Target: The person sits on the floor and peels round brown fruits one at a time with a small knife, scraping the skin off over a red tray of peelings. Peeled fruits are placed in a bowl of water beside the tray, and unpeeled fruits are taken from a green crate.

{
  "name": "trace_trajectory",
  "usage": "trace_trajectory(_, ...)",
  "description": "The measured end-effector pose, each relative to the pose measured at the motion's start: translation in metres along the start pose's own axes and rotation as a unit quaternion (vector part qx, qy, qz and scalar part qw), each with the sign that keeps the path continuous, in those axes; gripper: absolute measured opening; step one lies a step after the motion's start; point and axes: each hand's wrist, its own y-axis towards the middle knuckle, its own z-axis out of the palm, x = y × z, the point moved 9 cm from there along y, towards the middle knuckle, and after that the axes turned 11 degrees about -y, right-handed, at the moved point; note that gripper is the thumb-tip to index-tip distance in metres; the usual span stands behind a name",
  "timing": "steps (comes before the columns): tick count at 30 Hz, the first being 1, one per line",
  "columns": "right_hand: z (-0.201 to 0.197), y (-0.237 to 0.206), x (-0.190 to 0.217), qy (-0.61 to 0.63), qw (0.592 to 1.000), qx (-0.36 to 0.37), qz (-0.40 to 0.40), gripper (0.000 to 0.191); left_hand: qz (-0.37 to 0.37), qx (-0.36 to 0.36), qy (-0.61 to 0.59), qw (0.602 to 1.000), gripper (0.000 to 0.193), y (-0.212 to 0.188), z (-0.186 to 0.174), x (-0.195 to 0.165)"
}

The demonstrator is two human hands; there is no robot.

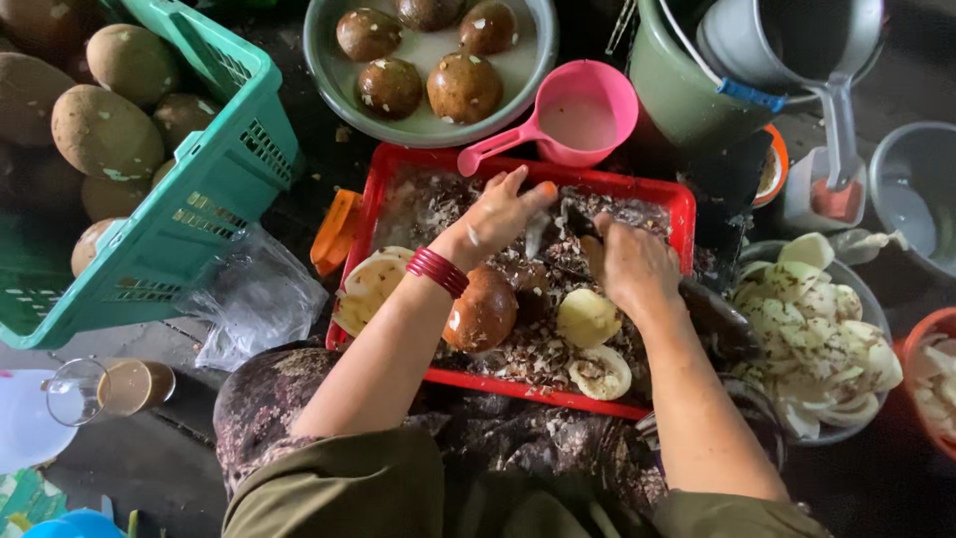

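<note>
- Here, my left hand (503,211) lies spread open on the peelings in the red tray (637,189), probably steadying a piece; I can't tell which.
- My right hand (629,264) is closed around a dark knife (576,221), blade pointing to 11 o'clock.
- A brown fruit (483,311) and peeled pale halves (588,317) lie at 6 o'clock, within reach.
- The green basket (214,189) at 9 o'clock and the bowl of white slices (822,339) at 3 o'clock crowd the tray's edges.

floor (149,468) | red tray (518,391) | green crate (189,219) | glass mug (100,389)
</note>
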Motion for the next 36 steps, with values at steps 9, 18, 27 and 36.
trace_trajectory(9,0.056,-0.022,0.065,-0.001,0.980,0.115,-0.164,0.093,-0.149,-0.033,0.309,0.939,0.045,-0.094,-0.033,0.011)
trace_trajectory(18,0.065,-0.014,0.068,-0.006,0.982,0.100,-0.158,0.094,-0.091,-0.131,0.175,0.972,0.046,-0.161,-0.057,0.020)
trace_trajectory(27,0.059,0.020,0.040,0.223,0.974,0.006,-0.038,0.053,-0.139,-0.141,0.187,0.962,0.050,-0.139,-0.036,0.026)
trace_trajectory(36,-0.033,-0.036,0.046,0.318,0.908,-0.196,-0.191,0.063,0.003,-0.015,-0.406,0.914,0.071,-0.070,0.025,0.010)
